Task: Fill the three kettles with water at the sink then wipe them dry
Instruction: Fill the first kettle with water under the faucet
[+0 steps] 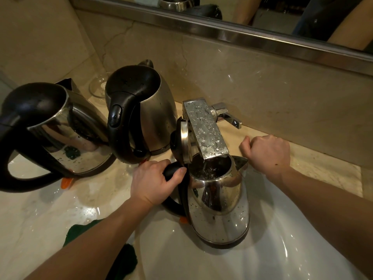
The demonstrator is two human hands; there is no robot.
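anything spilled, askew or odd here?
Water lies splashed on the counter left of the sink, and droplets cover the faucet. Nothing looks tipped or damaged; the kettle under the faucet is upright.

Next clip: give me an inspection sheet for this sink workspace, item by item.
Surface: wet marble counter around a white sink.
Job's things: open kettle upright in the sink, lid up, under the running faucet; left kettle and middle kettle stand lid-shut on the counter, droplets on both.
Clutter: green cloth at the counter's near edge; clear glass piece behind the kettles.
Grips: left hand holds the open kettle by its handle; right hand rests fisted on the counter, nothing seen in it.
Cables: nothing seen.
Surroundings: marble backsplash, steel-framed mirror above.
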